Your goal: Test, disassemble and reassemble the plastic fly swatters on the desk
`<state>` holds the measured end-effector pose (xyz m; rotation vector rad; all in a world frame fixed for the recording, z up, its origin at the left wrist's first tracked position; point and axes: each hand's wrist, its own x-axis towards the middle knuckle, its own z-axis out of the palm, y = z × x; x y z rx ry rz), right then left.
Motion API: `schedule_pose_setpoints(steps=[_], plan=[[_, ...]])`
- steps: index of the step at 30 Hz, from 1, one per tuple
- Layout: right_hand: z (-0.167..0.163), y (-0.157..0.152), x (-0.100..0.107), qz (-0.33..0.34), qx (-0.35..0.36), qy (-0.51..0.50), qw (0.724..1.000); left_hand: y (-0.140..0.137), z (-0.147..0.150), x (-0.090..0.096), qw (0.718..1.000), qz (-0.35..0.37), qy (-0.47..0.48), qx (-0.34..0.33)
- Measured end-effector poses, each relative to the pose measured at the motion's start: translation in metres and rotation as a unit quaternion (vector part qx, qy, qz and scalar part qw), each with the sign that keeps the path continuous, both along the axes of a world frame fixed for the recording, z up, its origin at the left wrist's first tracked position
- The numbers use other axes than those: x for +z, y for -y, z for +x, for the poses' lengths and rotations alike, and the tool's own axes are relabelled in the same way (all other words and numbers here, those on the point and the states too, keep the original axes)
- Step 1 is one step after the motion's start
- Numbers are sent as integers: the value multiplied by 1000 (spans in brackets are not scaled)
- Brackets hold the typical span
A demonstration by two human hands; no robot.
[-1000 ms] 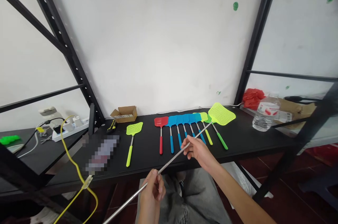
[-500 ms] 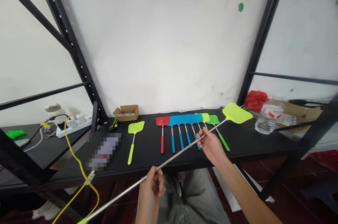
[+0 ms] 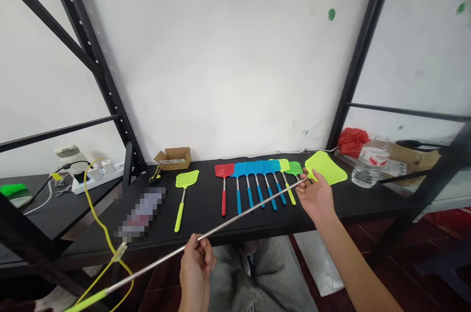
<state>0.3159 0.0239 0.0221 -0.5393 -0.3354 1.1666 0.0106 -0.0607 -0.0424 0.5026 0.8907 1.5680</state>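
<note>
An open cardboard box [image 3: 186, 159] stands at the back of the black bench [image 3: 206, 204], against the wall, flap raised and a pale printed strip across its front; what its inside holds cannot be made out. Toward the right is a clear plastic bottle [image 3: 370, 159] with a red-and-white label; whether it contains liquid is hard to tell. A crumpled red plastic bag [image 3: 352, 141] lies just behind it, its contents hidden.

In front, a long yellow-green fly swatter [image 3: 235, 219] is held slantwise across the bench's front edge. The left hand [image 3: 197, 268] has its fingers closed around the metal shaft toward the grip; the right hand [image 3: 317, 197] pinches the shaft close to the mesh head, palm partly open.

Beyond the shaft lies a row of shorter swatters, heads overlapping: one red swatter [image 3: 223, 203], five blue swatters [image 3: 257, 168], one yellow-green, one green swatter [image 3: 294, 168]. Another yellow-green swatter [image 3: 187, 179] lies apart, in front of the box.
</note>
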Motion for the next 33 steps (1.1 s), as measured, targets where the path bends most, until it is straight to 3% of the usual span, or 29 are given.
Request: schedule_pose_setpoints(steps=[10,21,33], plan=[[17,-2,0,-20,-27,11,999,5,2,2,997,46,31,-50],[20,-1,2,-34,-83,37,995,10,10,-11,994,49,-78,-62],[20,-2,-1,-36,-108,44,993,22,21,-7,981,86,-166,-61]])
